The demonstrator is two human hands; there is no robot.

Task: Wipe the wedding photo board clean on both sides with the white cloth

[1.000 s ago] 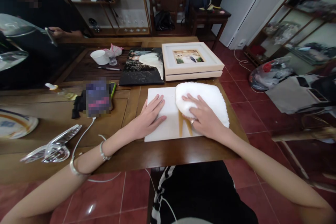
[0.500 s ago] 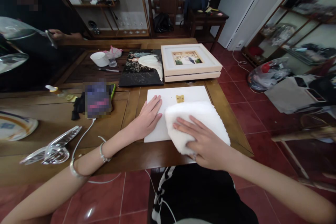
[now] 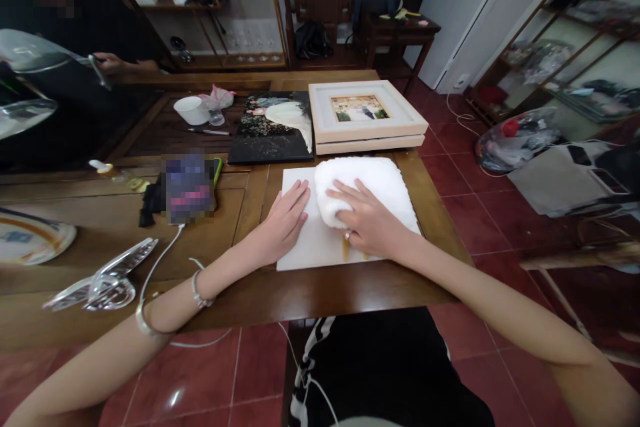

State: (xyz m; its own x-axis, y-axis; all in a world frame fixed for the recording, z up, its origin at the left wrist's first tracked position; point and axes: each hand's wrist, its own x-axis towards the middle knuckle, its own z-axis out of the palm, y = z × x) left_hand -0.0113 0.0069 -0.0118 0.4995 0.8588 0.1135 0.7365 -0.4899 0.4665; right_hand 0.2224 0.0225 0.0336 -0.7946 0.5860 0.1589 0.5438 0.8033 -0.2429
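Observation:
A white flat board [image 3: 306, 243] lies on the wooden table in front of me. My left hand [image 3: 287, 221] rests flat on its left side, fingers stretched out and holding nothing. My right hand [image 3: 367, 220] grips a fluffy white towel [image 3: 383, 180] and presses it against the upper right of the board. Below that hand, small yellowish pieces [image 3: 345, 248] show on the board, partly covered. The towel hides the board's top right part.
Behind the board lie a black photo panel [image 3: 250, 140] and a pale picture frame [image 3: 325, 110]. To the left are a phone [image 3: 219, 170], a dropper bottle [image 3: 120, 177], a clear plastic object [image 3: 107, 283] and a white cable [image 3: 150, 267]. Another person's hand [image 3: 111, 63] is at upper left.
My right hand has moved the towel away from me, up the board. The towel now covers the yellow piece near the top and uncovers the lower part. My left hand stays in place.

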